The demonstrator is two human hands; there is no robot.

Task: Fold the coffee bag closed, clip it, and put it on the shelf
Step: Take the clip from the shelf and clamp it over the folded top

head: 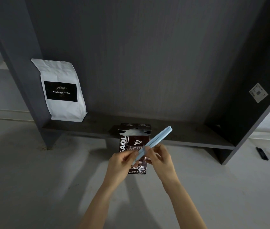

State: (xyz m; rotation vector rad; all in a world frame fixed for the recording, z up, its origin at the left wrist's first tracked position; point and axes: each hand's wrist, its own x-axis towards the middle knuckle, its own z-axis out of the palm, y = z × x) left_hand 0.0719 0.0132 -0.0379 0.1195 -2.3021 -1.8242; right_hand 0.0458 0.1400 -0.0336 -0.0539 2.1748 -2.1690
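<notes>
Against the front edge of the low dark grey shelf [188, 138] stood the brown coffee bag [131, 146], upright on the pale floor [31, 179], its cut top gaping open and unfolded. Its print read "GAOL…" down the left side, Chinese characters under a small logo, then "…FEE" and "NET WEIGHT:454g" lower down — partly hidden by fingers. Both hands were closed on the near end of a long pale blue sealing clip [155, 140], the left hand [122, 160] pinching from one side and the right hand [161, 158] from the other, in front of the bag; the clip's far end slanted up to the right. On the shelf's left end a white pouch [61, 90] stood, its black label reading "Kopiluwak Coffee". A white sticker [258, 92] — its print too small to read — marked the right side panel.
</notes>
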